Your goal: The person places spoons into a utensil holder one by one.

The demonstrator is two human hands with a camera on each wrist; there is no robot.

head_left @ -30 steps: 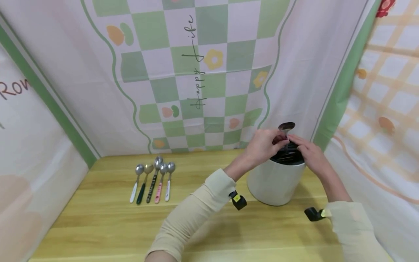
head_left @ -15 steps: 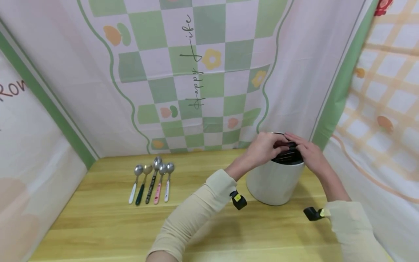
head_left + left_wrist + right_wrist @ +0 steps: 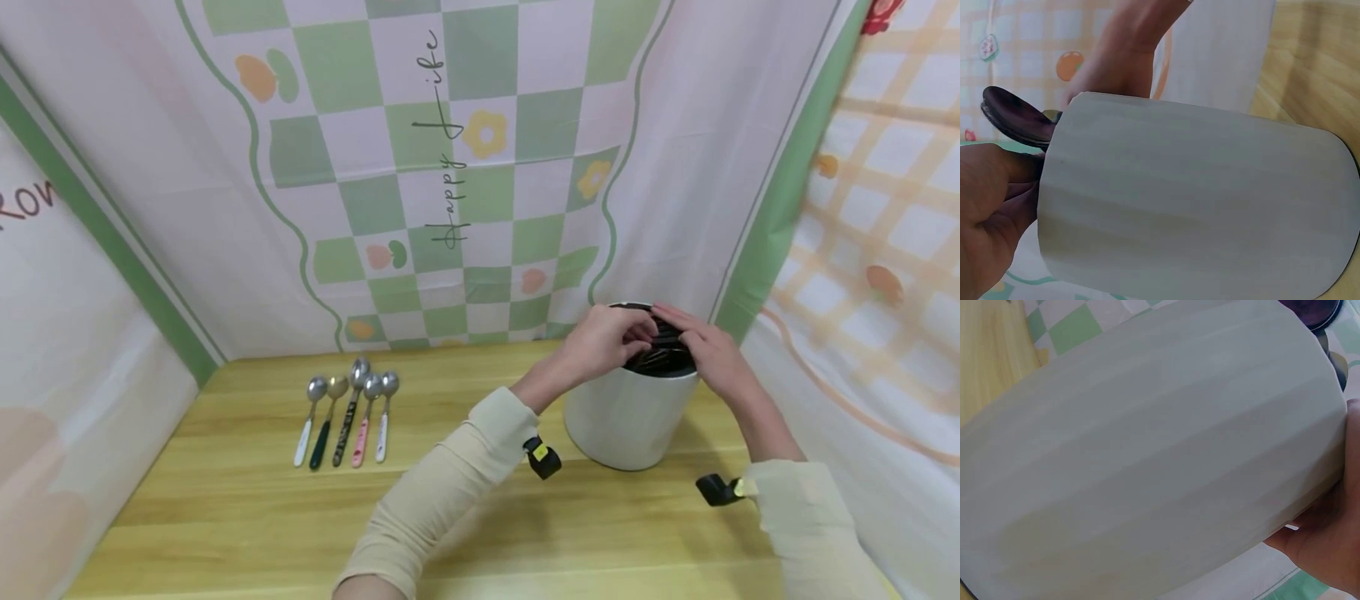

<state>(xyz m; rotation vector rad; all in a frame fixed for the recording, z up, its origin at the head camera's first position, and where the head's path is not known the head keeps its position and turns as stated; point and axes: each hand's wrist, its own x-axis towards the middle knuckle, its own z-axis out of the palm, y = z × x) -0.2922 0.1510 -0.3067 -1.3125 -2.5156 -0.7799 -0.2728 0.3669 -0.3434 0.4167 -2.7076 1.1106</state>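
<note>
Left hand (image 3: 600, 342) apparently pinches spoon (image 3: 1016, 117); right hand (image 3: 705, 350) rests, fingers straight, on holder (image 3: 630, 417) rim. Lower spoon straight down; steady holder against tipping.

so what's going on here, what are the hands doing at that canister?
A person has both hands at the mouth of a white cylindrical canister standing on the wooden table. The left hand and right hand are over its dark opening; the left wrist view shows a spoon bowl at the rim by the left fingers. Whether either hand grips it is unclear. Five spoons with coloured handles lie in a row to the left, untouched.
</note>
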